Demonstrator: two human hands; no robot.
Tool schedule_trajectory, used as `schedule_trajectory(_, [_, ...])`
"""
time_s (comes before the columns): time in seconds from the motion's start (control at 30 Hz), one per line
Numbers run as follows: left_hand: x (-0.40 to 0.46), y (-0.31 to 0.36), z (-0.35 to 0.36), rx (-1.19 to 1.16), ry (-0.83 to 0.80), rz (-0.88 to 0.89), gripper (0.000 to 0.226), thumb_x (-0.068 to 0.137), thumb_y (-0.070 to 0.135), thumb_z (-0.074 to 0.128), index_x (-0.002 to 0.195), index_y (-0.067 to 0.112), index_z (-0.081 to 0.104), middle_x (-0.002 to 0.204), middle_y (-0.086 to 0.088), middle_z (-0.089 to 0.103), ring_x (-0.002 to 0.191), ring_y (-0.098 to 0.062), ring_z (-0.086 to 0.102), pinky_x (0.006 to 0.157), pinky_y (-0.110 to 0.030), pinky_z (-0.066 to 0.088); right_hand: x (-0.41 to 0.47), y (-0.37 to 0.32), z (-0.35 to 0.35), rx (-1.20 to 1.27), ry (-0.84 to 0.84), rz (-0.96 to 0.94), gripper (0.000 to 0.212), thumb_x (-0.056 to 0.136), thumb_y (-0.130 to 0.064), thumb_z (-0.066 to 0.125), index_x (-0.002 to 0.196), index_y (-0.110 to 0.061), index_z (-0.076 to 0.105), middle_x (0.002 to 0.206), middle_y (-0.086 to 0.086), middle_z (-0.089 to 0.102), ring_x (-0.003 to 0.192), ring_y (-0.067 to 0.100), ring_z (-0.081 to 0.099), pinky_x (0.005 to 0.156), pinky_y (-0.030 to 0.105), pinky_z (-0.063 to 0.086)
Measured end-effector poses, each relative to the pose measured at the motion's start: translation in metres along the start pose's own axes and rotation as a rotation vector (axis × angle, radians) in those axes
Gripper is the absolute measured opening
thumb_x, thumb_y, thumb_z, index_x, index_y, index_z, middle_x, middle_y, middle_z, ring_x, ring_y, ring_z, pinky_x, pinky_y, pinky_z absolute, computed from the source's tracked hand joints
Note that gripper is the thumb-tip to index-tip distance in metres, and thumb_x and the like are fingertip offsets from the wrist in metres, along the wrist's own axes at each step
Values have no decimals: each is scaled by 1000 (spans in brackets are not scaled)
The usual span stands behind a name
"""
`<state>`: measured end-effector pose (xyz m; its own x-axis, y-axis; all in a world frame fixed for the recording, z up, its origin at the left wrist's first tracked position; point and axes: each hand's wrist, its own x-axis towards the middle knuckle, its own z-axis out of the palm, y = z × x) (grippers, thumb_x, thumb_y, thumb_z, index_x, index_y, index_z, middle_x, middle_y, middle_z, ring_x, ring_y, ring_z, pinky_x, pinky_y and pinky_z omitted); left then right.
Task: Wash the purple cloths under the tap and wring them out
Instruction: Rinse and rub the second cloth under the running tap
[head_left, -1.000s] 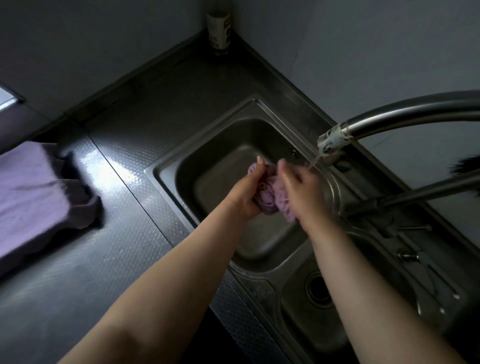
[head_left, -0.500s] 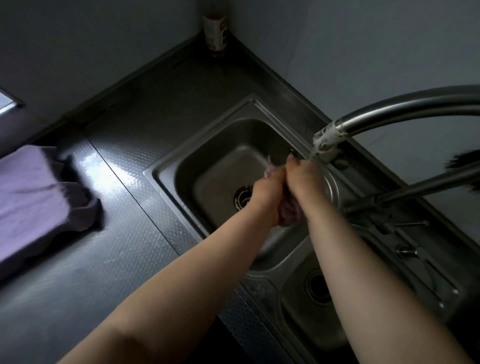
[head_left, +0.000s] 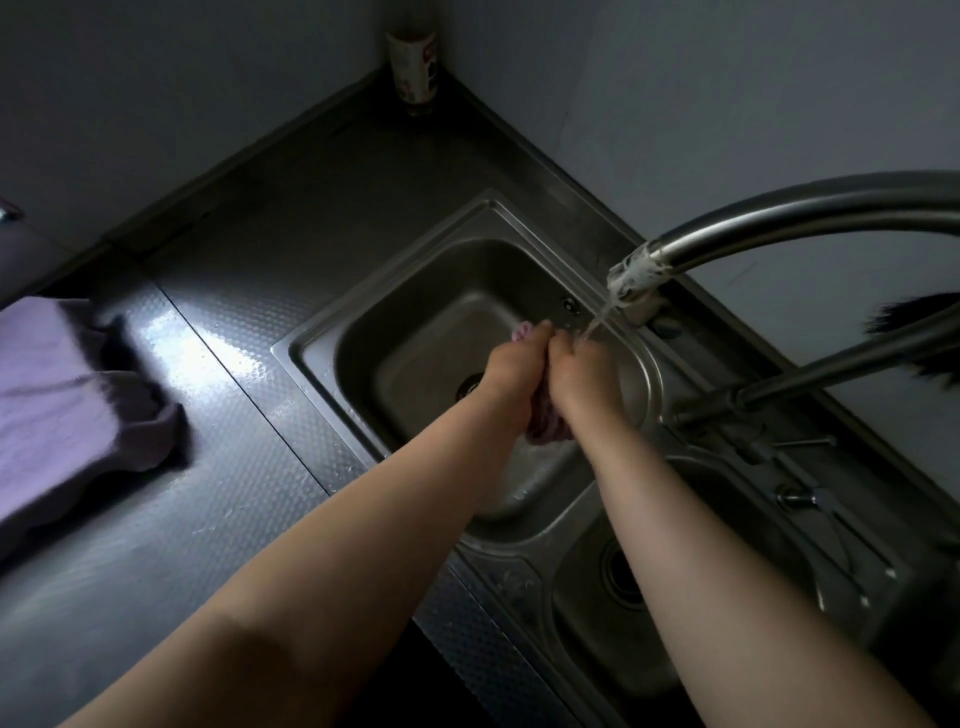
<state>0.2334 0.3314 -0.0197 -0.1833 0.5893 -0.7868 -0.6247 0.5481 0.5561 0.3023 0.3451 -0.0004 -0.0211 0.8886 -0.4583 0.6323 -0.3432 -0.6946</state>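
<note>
Over the larger sink basin (head_left: 415, 291), my left hand (head_left: 514, 364) and my right hand (head_left: 582, 374) press together and grip a bunched purple cloth (head_left: 545, 423). Most of the cloth is hidden between my hands; a bit shows below my wrists and a tip pokes out above my left fingers. Water runs from the tap spout (head_left: 636, 280) onto my right hand's fingers. A second purple cloth (head_left: 57, 400) lies spread on the worktop at the far left.
The curved steel tap neck (head_left: 810, 208) arches in from the right. A smaller basin with a drain (head_left: 618, 571) sits near the front right. A bottle (head_left: 414, 67) stands in the back corner. The dark steel worktop (head_left: 218, 519) stretches left of the sink.
My hands have closed together around the cloth and moved up under the running water, so much less of the cloth shows than a second ago.
</note>
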Motion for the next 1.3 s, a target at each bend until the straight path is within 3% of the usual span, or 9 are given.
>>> schedule_trajectory(0.2, [-19, -13, -9, -173, -376, -55, 23, 93, 28, 60, 99, 6, 64, 97, -12, 69, 88, -20, 68, 92, -34, 54, 27, 14, -36, 170, -165, 47, 50, 78, -68, 55, 76, -22, 72, 76, 4, 73, 78, 25, 71, 73, 27, 58])
schedule_trajectory(0.33, [-22, 15, -45, -182, -228, -53, 30, 91, 34, 60, 105, 7, 62, 85, -12, 70, 76, -24, 68, 73, -36, 58, 26, 28, -57, 68, -424, 76, 98, 46, -96, 47, 105, -21, 68, 96, 4, 72, 91, 27, 68, 76, 40, 54])
schedule_trajectory(0.5, [-20, 22, -60, -269, -133, 16, 41, 91, 35, 61, 124, 12, 52, 105, -16, 66, 94, -29, 67, 76, -42, 57, 17, 36, -76, 105, -791, -41, 41, 74, -36, 74, 106, -13, 66, 97, 2, 75, 89, 14, 71, 66, 17, 53])
schedule_trajectory(0.6, [-19, 11, -61, -325, -120, 19, 37, 92, 32, 59, 123, 13, 55, 113, -17, 67, 103, -31, 65, 86, -46, 54, 18, 38, -76, 283, -591, 0, 14, 91, -16, 57, 102, -13, 65, 97, 11, 71, 79, 24, 69, 60, 26, 53])
schedule_trajectory(0.77, [-12, -12, -48, -390, -11, 8, 34, 100, 23, 45, 130, 7, 51, 123, -21, 63, 111, -35, 63, 88, -49, 53, 2, 26, -62, 632, -380, -67, 36, 96, -6, 45, 126, -24, 53, 118, 7, 65, 106, 25, 66, 88, 48, 54])
schedule_trajectory(0.9, [-19, -10, -24, -338, -6, -50, 23, 103, 26, 34, 92, 16, 52, 76, -1, 66, 56, -8, 65, 49, -21, 54, -38, 18, -19, 424, -425, -335, 40, 98, -12, 45, 122, -42, 54, 135, -1, 55, 123, 12, 54, 106, 40, 44])
schedule_trajectory(1.0, [-28, -7, -7, -283, -86, -77, 30, 103, 37, 33, 87, 23, 53, 68, 10, 62, 53, 2, 62, 57, -14, 52, -39, 15, -5, 197, -356, -560, 31, 96, -32, 44, 123, -45, 53, 145, 2, 45, 133, 14, 44, 111, 38, 37])
schedule_trajectory(1.17, [-38, -2, 12, -119, -167, -99, 45, 95, 57, 42, 86, 15, 58, 54, -5, 58, 45, -15, 58, 43, -22, 49, -17, -10, -20, 232, -159, -295, 35, 102, -36, 32, 94, -16, 60, 82, -9, 63, 81, 3, 65, 68, 12, 49])
schedule_trajectory(1.3, [-40, -4, 18, -166, -212, -23, 22, 100, 30, 45, 99, 14, 60, 65, -5, 62, 55, -13, 62, 53, -24, 53, 10, -25, -15, 352, -51, -183, 31, 101, -30, 36, 79, -13, 50, 64, 0, 52, 57, 9, 55, 64, 23, 52])
